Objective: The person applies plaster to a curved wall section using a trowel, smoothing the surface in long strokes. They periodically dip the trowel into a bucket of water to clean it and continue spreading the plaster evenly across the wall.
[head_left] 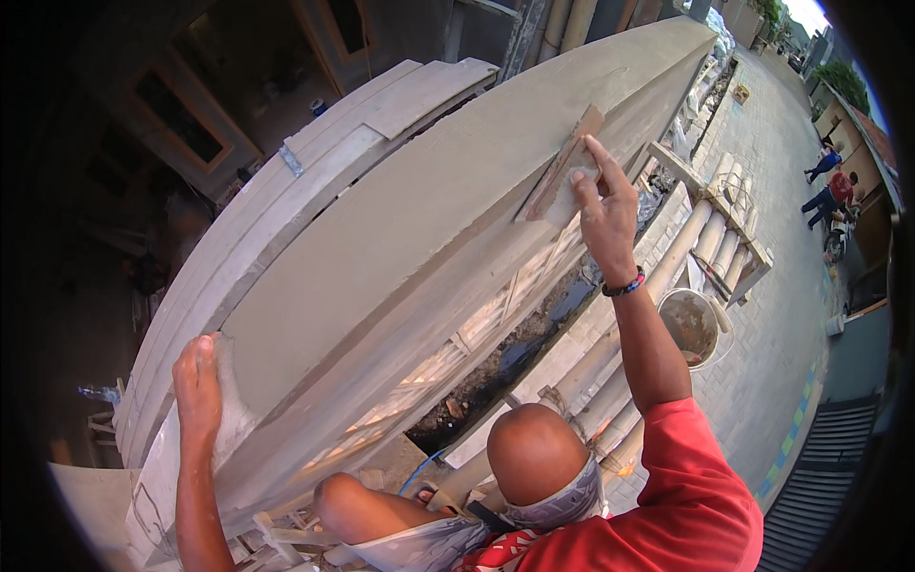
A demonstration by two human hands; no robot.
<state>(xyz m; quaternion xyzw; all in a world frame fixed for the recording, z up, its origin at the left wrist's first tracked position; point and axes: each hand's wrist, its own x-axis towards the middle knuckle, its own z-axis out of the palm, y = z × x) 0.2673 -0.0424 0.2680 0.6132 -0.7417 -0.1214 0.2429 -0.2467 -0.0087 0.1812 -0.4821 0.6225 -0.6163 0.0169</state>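
A long grey ledge (381,229), coated in smooth mortar, runs from the lower left up to the far right. My right hand (610,210) grips a flat wooden plastering float (583,133), laid along the ledge's outer edge, with the index finger stretched along it. What the palm covers is hidden. At the near left end, my left hand (197,381) is closed over the ledge's corner, beside a rougher, paler patch of mortar (232,400). Its fingertips are partly hidden.
Pale boards (286,191) lie along the ledge's inner side. Bamboo poles (710,234) and a mortar-smeared bucket (688,327) stand to the right. Below is a dark ditch (515,362); beyond, a paved street (772,143) with two people (839,186). My bent knees are near the ledge.
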